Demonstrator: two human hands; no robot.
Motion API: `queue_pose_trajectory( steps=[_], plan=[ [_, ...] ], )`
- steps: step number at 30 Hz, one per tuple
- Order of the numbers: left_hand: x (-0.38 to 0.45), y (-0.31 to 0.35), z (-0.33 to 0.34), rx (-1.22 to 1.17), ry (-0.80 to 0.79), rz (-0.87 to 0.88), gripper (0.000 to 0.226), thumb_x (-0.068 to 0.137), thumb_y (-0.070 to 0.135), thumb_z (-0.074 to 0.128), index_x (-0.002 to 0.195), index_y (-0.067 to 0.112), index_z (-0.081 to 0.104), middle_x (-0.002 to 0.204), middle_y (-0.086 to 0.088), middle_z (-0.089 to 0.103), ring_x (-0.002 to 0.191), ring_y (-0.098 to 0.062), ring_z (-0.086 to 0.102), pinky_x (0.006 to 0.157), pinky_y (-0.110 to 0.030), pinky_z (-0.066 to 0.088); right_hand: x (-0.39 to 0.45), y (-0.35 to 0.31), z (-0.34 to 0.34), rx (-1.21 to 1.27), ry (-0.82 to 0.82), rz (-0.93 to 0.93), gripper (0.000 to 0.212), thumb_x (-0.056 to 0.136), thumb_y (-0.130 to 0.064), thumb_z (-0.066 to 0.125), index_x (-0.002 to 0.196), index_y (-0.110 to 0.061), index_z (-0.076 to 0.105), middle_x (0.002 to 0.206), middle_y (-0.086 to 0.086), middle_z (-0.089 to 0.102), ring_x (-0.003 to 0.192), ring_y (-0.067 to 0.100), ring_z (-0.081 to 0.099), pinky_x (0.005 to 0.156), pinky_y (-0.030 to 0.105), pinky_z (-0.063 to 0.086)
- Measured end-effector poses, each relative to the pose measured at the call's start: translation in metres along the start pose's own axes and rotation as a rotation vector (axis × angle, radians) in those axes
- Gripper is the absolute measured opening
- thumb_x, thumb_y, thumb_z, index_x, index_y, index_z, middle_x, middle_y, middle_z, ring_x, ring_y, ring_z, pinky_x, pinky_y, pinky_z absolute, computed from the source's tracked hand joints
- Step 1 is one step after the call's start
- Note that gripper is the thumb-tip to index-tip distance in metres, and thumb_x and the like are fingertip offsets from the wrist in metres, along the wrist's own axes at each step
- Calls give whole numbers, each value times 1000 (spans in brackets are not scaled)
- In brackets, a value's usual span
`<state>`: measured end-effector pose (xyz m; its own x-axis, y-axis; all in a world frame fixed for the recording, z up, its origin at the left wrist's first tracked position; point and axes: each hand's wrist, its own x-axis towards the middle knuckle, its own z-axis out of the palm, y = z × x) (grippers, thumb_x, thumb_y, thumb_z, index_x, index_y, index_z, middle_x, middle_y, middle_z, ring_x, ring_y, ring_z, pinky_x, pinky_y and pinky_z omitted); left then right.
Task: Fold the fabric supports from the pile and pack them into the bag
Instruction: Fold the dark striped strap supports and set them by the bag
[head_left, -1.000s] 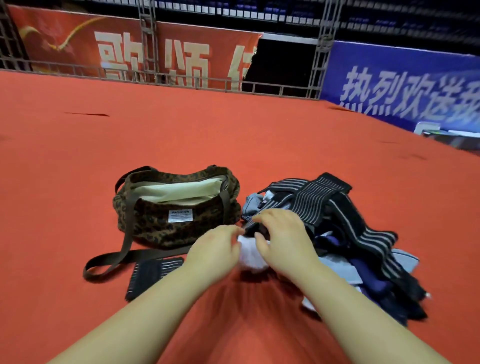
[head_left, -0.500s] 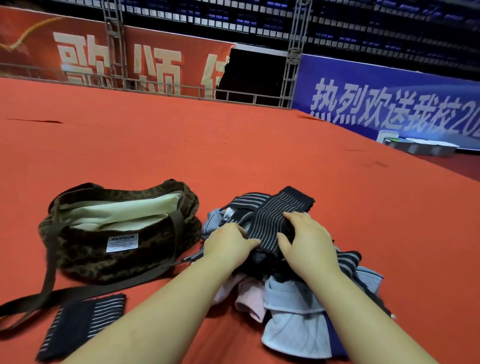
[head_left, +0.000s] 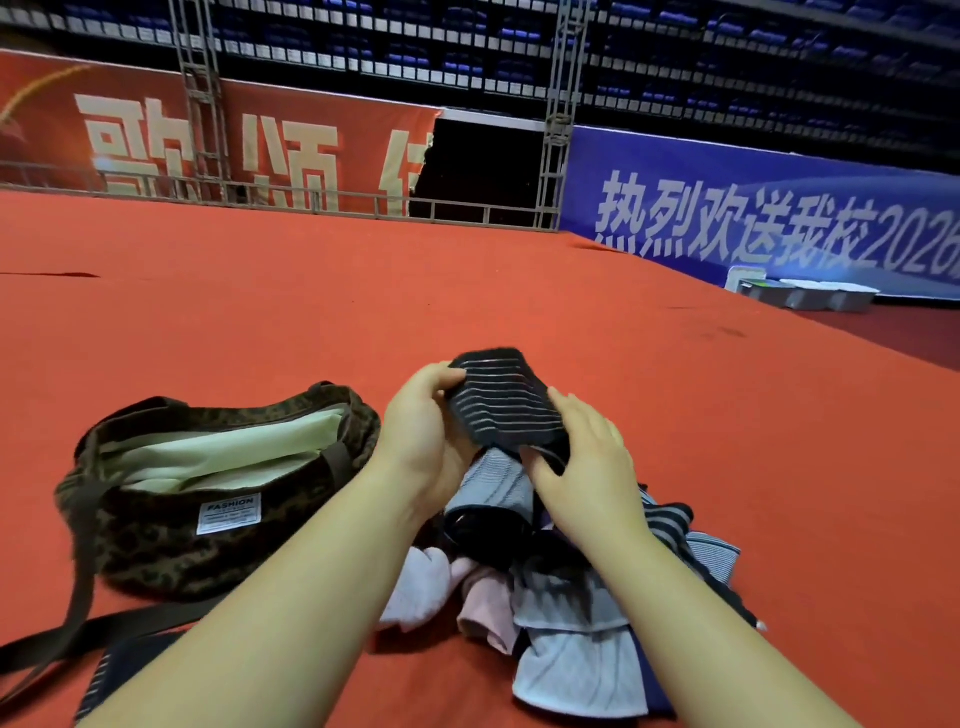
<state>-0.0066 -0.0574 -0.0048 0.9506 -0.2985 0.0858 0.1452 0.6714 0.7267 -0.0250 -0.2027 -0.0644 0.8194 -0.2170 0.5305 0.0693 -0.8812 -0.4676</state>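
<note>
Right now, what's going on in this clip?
A person is holding a black striped support up between both hands: the left hand pinches its left edge and the right hand grips its lower right side. It is raised above the pile on the red floor. The leopard-print bag sits open to the left.

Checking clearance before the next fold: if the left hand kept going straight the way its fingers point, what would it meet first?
Probably only the black striped support that the left hand already grips; depth past it is unclear.
</note>
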Motion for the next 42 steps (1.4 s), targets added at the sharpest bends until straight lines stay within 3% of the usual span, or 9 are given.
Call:
queue_pose_trajectory(
  steps=[8,14,20,25,29,33,38,40,42],
  plan=[
    [-23,28,1,-253,-44,-66,34,91,16,33,84,-2,61,75,-13,66,64,-26,64,73,-37,54,37,-15,-12,-49,-103,240,38,86,-17,53,117,-35,64,118,-1,66,113,27,56,92,31,41],
    [-7,42,-9,-138,132,-4,21,95,10,35,84,3,53,77,-12,63,68,-25,65,57,-34,59,62,-29,-47,157,110,287,37,79,-5,50,101,-28,71,92,0,72,85,25,64,69,30,47],
    [8,22,6,112,266,-201,24,98,17,42,78,5,48,77,-13,54,70,-28,56,62,-41,52,68,-41,-73,297,132,210,34,77,0,54,92,-25,71,86,-1,70,82,20,63,72,27,48],
    [17,6,33,68,30,-349,55,91,50,51,91,-4,59,89,-22,63,82,-35,62,82,-49,50,47,-48,-74,266,-149,6,47,76,5,48,104,-25,71,98,-6,71,95,10,64,85,25,49],
    [41,-7,29,179,222,-247,14,95,10,46,102,1,55,92,-19,59,75,-29,58,74,-43,49,41,-36,-76,254,-341,-102,56,74,11,41,110,-22,69,110,-7,69,102,1,60,90,8,42],
    [55,-6,8,188,336,-182,36,90,-9,28,101,8,57,86,-16,59,70,-27,58,62,-37,52,48,-7,-71,229,-181,47,46,79,0,48,110,-28,65,112,-10,65,107,6,57,87,19,41],
    [52,-5,4,311,289,-145,50,84,-14,21,94,11,62,55,-9,62,40,-19,58,38,-24,49,48,9,-29,76,-335,137,64,80,-13,59,139,-27,42,141,-2,46,128,17,45,103,27,36],
    [51,-6,4,388,256,-128,52,82,-14,23,103,10,63,63,-10,61,45,-21,57,41,-23,49,52,9,-17,88,-271,147,51,83,-13,56,130,-33,53,132,-3,54,120,19,51,97,28,41],
    [49,-5,4,445,235,-124,48,80,-14,24,91,10,65,59,-8,62,46,-20,55,43,-22,49,57,9,-13,78,-193,212,40,85,-10,52,115,-34,64,121,-6,63,109,21,58,85,26,44]
  ],
)
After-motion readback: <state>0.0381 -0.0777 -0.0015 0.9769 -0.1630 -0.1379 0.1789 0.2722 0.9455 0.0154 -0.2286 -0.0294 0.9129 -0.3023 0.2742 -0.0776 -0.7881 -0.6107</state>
